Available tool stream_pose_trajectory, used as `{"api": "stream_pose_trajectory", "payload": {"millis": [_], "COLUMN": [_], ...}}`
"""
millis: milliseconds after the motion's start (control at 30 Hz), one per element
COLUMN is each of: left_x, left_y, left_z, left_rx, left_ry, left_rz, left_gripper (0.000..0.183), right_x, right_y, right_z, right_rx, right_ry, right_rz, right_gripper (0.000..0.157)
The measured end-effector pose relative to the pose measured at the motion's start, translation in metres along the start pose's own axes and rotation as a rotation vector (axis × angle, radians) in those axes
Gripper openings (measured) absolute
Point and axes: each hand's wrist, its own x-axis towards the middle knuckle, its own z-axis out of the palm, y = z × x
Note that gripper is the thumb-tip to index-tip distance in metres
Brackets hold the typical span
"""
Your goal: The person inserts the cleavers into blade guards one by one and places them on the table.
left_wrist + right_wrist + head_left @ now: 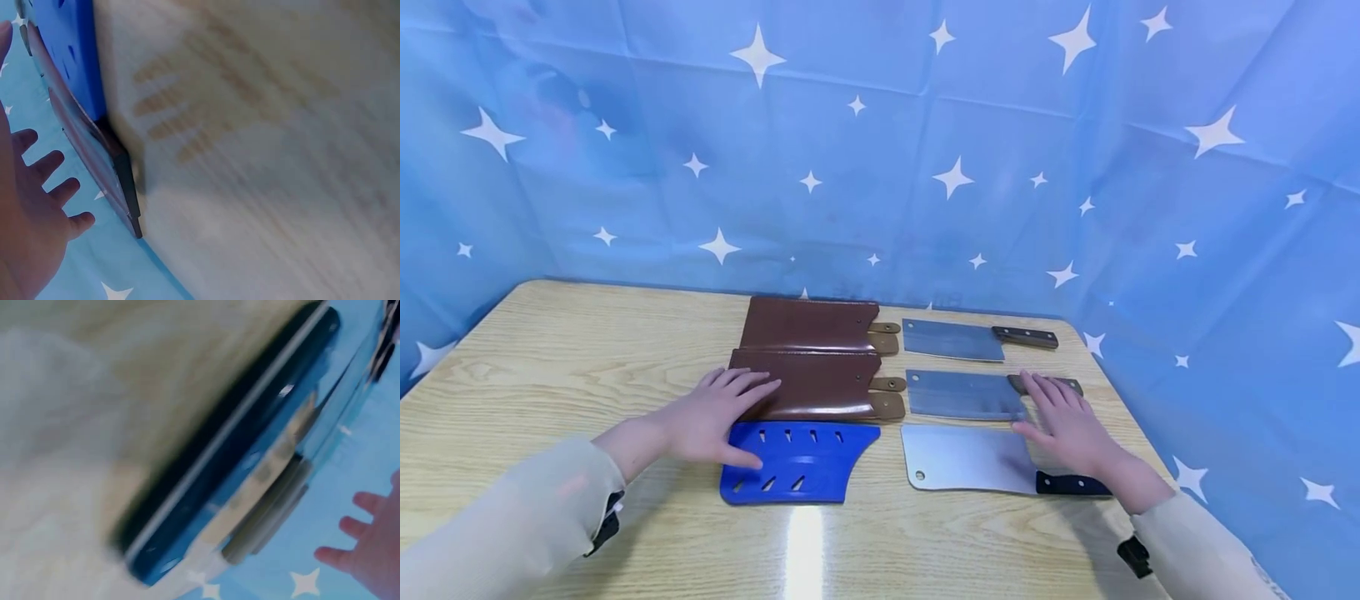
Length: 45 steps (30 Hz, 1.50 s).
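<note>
My left hand (715, 421) hovers with straight, spread fingers over the left ends of a blue plastic blade guard (816, 479) with slots and the nearer brown leather cleaver sheath (820, 385). In the left wrist view the left hand (31, 200) holds nothing. Over the handle side of the cleavers is my right hand (1071, 429), its fingers extended and overlapping the wooden handle of the middle cleaver (962, 395). Below it lies the front cleaver (973, 458), whose black riveted handle (231, 444) fills the right wrist view, apart from the right hand (375, 537).
A second brown sheath (808, 323) and a third cleaver (951, 339) lie in the back row. All sit flat on a light wooden table (587, 358). Behind it hangs a blue curtain (865, 217) with white stars.
</note>
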Motion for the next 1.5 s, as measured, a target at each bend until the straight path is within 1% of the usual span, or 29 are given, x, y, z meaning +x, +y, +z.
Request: {"api": "stream_pose_trajectory", "payload": {"millis": [200, 400, 500, 667, 833, 1033, 1133, 1233, 1333, 1400, 1500], "left_x": [-0.003, -0.006, -0.007, -0.009, -0.012, -0.013, -0.015, -0.016, -0.017, -0.017, -0.018], "left_y": [0.0, -0.001, -0.001, 0.0, 0.001, 0.002, 0.003, 0.005, 0.006, 0.007, 0.01], "left_z": [0.006, 0.011, 0.014, 0.015, 0.016, 0.018, 0.019, 0.021, 0.022, 0.022, 0.022], "left_rx": [0.0, 0.009, 0.013, 0.018, 0.033, 0.041, 0.042, 0.038, 0.034, 0.032, 0.027], "left_ry": [0.004, 0.032, 0.029, 0.038, 0.041, 0.057, 0.061, 0.055, 0.049, 0.041, 0.027], "left_rz": [0.021, 0.053, 0.063, 0.065, 0.07, 0.099, 0.112, 0.109, 0.103, 0.105, 0.108], "left_gripper": [0.1, 0.102, 0.102, 0.102, 0.101, 0.102, 0.104, 0.108, 0.113, 0.114, 0.112], "right_x": [-0.024, -0.042, -0.051, -0.06, -0.066, -0.07, -0.07, -0.069, -0.068, -0.068, -0.07], "right_y": [0.018, 0.032, 0.037, 0.044, 0.049, 0.054, 0.057, 0.062, 0.068, 0.071, 0.076], "right_z": [0.007, 0.015, 0.019, 0.024, 0.028, 0.028, 0.025, 0.023, 0.022, 0.023, 0.023], "right_rx": [0.021, 0.07, 0.089, 0.103, 0.075, 0.098, 0.122, 0.165, 0.249, 0.309, 0.398], "right_ry": [0.011, -0.013, -0.027, -0.034, -0.015, 0.014, 0.011, 0.002, -0.001, 0.013, 0.008], "right_rz": [-0.02, -0.01, -0.003, -0.015, -0.049, -0.084, -0.085, -0.096, -0.144, -0.182, -0.22], "right_gripper": [0.077, 0.079, 0.081, 0.086, 0.092, 0.09, 0.08, 0.055, 0.03, 0.024, 0.024]}}
